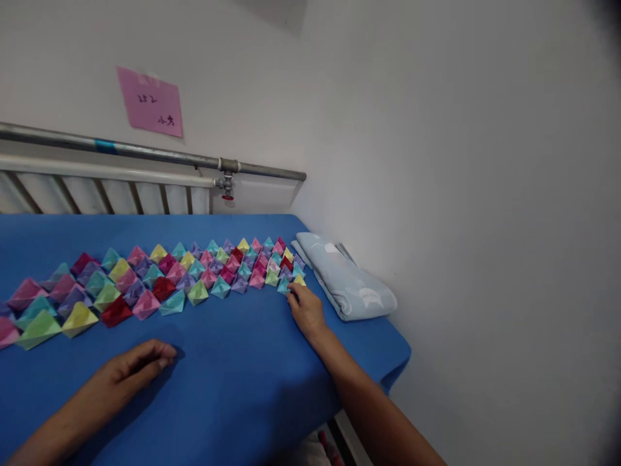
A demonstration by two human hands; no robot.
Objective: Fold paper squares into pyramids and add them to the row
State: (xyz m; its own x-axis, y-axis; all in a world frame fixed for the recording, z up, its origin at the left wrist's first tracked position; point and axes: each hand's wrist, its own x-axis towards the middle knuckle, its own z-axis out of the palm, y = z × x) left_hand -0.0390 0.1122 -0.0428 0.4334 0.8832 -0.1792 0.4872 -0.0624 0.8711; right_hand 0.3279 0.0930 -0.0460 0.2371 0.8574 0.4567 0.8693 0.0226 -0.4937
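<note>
Rows of small folded paper boats (173,302) in pink, teal, yellow, green, purple and red stretch across the blue sheet (233,375). At the right end of the rows is my right hand (306,312), its fingers pinched together at a paper boat. A teal boat (282,286) and a yellow boat (299,280) lie right by those fingertips; which one is gripped is partly hidden. My left hand (140,366) rests on the sheet in front of the rows, fingers curled in against the thumb, and nothing shows in it.
A folded light-blue patterned cloth (347,278) lies at the right edge beside the wall. Behind the sheet's far edge run a metal pipe (169,154) with a red-handled valve (227,188) and a white radiator (116,194). A pink paper note (150,103) hangs above.
</note>
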